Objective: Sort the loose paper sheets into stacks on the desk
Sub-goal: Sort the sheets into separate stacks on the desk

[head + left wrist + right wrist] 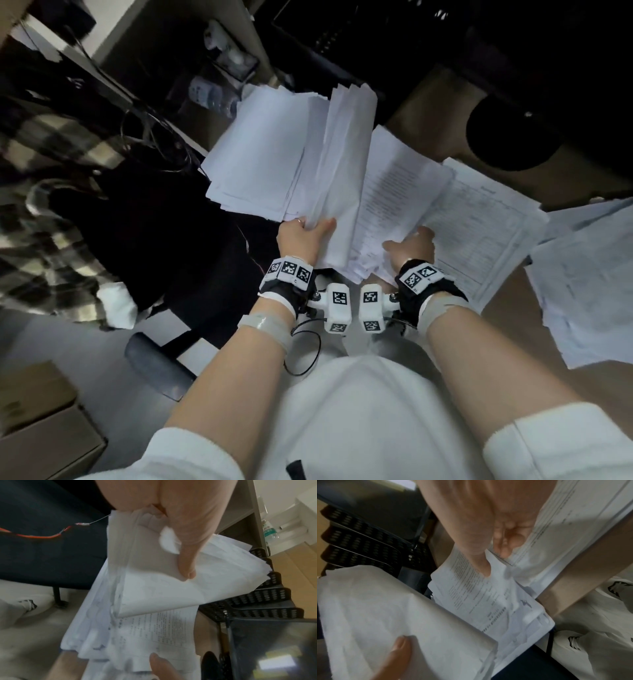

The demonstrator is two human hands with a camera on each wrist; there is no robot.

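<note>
Brown desk w/ dim office bkgd, head view. Nearest: white-clad torso, both forearms reaching fwd. Left hand at 11 o'clock of frame ctr grips a thick blank-faced bundle, thumb pressed on top, fingers curled under; bundle lifted, fanned, hanging past the desk edge over a dark chair. Right hand at 1 o'clock pinches printed sheets, thumb on top, other fingers tucked beneath; sheets overlap the bundle's right edge. Form sheets lie flat on desk beside them at 2 o'clock; another loose pile at 3. Farther: black mesh tray rack, water bottle at 11.
</note>
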